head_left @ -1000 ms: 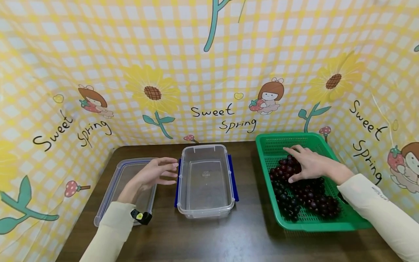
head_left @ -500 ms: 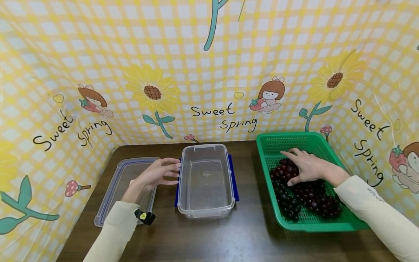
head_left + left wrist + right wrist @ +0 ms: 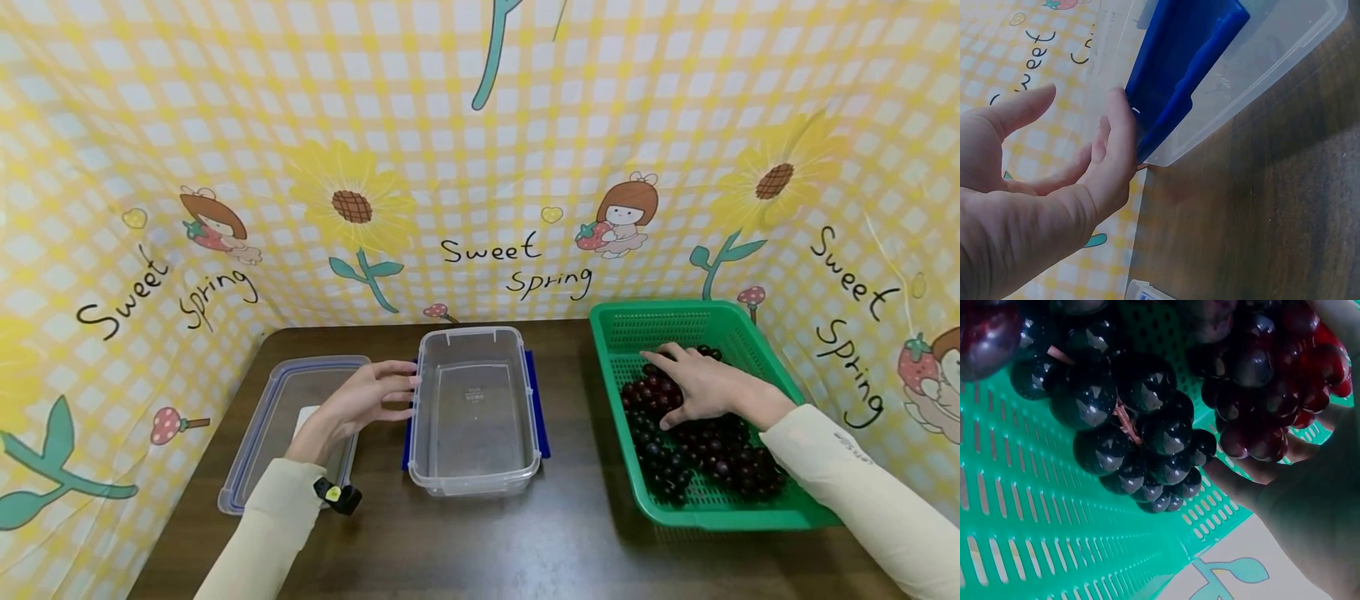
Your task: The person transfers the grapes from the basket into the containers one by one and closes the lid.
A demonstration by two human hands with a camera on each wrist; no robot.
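Note:
A clear plastic food container (image 3: 476,433) with blue side latches stands in the middle of the table. My left hand (image 3: 360,400) is at its left side, fingers extended, and in the left wrist view the fingertips touch the blue latch (image 3: 1179,75). At the right, a green basket (image 3: 633,475) holds several bunches of dark and red grapes. My right hand (image 3: 708,387) reaches into it, spread over a red bunch (image 3: 648,392). In the right wrist view its fingers lie partly hidden behind the red grapes (image 3: 1266,419), beside a black bunch (image 3: 1147,437).
A clear lid (image 3: 258,450) with a blue seal lies left of the container, partly under my left forearm. The brown table (image 3: 495,550) is backed by a yellow checked cloth (image 3: 480,183) printed with flowers and figures.
My left hand has shifted slightly right to the container's side. The right hand has settled slightly lower onto the grapes. The head view has shifted slightly.

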